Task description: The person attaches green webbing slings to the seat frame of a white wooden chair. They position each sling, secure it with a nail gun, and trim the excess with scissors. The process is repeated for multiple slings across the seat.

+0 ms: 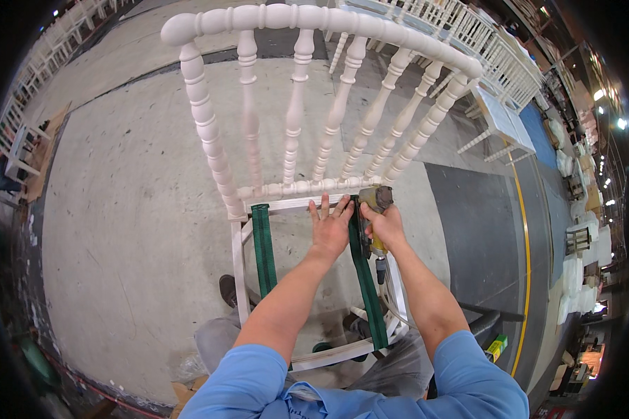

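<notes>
A white chair frame with turned spindles in its back stands before me, its seat open between the rails. Two green webbing straps run front to back across it, a left strap and a right strap. My left hand lies with fingers spread at the seat's back rail, its fingertips close to the right strap's far end. My right hand grips a yellow and black air stapler, held over that same strap end. The stapler's nose is hidden.
An air hose trails from the stapler along the seat's right side. More white chairs stand at the far right, with others in a row at the left. A yellow line crosses the floor. A green and yellow box sits near my right elbow.
</notes>
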The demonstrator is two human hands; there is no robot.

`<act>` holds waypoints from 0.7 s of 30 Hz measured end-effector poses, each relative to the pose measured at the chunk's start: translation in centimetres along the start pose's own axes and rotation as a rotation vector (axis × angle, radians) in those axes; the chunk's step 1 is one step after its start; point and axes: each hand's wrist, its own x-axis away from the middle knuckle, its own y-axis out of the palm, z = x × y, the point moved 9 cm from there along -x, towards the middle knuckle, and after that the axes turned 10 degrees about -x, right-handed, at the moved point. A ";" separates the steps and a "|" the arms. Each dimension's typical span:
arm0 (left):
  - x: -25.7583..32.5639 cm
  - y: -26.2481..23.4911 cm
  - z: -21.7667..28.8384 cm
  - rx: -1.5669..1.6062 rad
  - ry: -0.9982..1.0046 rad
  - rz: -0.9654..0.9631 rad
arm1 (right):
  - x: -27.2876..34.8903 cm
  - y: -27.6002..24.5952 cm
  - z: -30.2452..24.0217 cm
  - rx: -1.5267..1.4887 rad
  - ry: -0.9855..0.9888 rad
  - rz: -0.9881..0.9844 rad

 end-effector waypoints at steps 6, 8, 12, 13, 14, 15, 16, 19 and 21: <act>0.4 -0.3 -0.2 0.128 -0.004 0.025 | 0.2 0.0 -0.1 -0.051 0.001 -0.039; 0.5 -0.4 -0.4 0.162 -0.007 0.033 | 0.5 0.4 -0.3 -0.083 0.005 -0.064; 0.4 -0.1 -0.5 0.112 -0.003 -0.024 | 0.6 0.8 -0.6 -0.027 -0.005 -0.036; 0.4 0.0 -0.5 0.099 -0.001 -0.038 | 0.6 0.7 -0.6 -0.041 -0.007 -0.040; 0.4 0.0 -0.4 0.113 0.002 -0.038 | 0.7 0.6 -0.5 -0.054 -0.007 -0.045; 0.4 0.0 -0.4 0.128 0.006 -0.038 | 0.6 0.5 -0.4 -0.047 -0.001 -0.044; 0.5 -0.1 -0.4 0.142 0.009 -0.037 | 0.6 0.4 -0.3 -0.039 0.005 -0.042; 1.0 -0.3 -1.3 0.174 0.054 0.021 | 0.8 1.5 -0.7 -0.067 -0.013 -0.072; 1.2 -0.3 -1.5 0.164 0.090 0.009 | 0.8 1.5 -0.6 -0.074 -0.020 -0.075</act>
